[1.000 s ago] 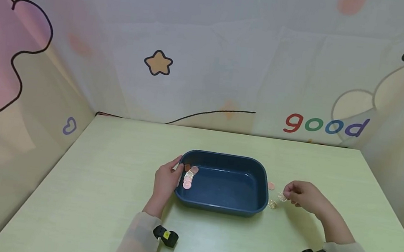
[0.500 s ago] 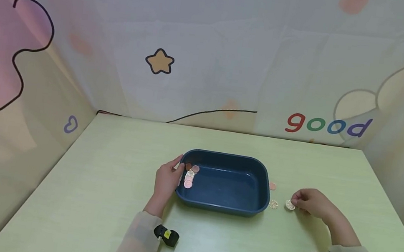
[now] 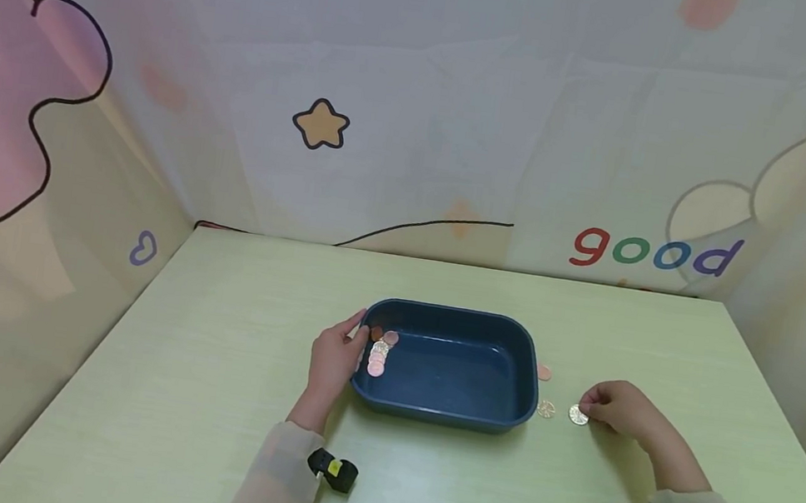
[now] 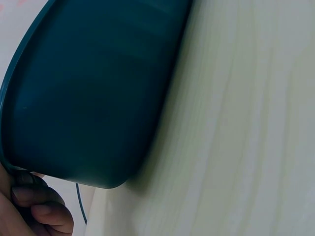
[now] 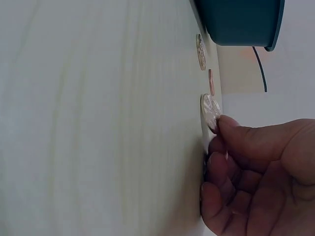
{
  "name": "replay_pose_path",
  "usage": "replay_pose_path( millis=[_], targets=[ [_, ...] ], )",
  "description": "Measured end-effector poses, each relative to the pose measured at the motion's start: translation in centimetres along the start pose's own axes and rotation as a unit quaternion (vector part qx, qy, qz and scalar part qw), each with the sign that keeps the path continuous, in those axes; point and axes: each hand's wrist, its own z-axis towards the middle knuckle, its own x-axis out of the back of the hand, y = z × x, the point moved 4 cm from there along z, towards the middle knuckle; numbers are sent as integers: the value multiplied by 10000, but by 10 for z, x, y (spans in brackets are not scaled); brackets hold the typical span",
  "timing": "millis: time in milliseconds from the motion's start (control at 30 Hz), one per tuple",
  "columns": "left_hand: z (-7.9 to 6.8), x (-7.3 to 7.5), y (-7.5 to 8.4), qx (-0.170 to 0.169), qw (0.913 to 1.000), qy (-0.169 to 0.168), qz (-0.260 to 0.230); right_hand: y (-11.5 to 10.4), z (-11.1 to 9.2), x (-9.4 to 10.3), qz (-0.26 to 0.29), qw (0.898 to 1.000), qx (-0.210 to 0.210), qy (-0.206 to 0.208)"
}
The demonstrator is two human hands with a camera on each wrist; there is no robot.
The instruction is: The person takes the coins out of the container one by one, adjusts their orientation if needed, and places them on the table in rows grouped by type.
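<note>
A dark blue rectangular tray (image 3: 443, 416) stands mid-table, with several pinkish, silvery and copper-coloured coins (image 3: 377, 357) inside at its left end. My left hand (image 3: 333, 365) grips that end, thumb on the rim; in the left wrist view its fingers (image 4: 51, 211) are curled beneath the rim. Right of the tray, my right hand (image 3: 621, 408) pinches a shiny coin (image 3: 577, 415) by its edge, thumb against forefinger. In the right wrist view this coin (image 5: 210, 109) is tilted, low at the tabletop, with the other fingers curled under the palm.
Between the tray and my right hand lie a gold-toned coin (image 3: 546, 408) and a pink coin (image 3: 544, 373), both right by the tray's right wall. The pale green table (image 3: 254, 292) ends at a printed cloth backdrop (image 3: 416, 144).
My right hand has moved right and a little nearer to me with the pinched coin, away from the tray, then lowered slightly. The left hand and the tray have stayed put.
</note>
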Motion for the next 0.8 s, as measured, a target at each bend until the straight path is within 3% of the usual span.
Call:
replay_pose_path(
  millis=[800],
  targets=[
    [-2,0,2,58,10000,-43,-48,-4,6,-1,-637,9978,-166,46]
  ],
)
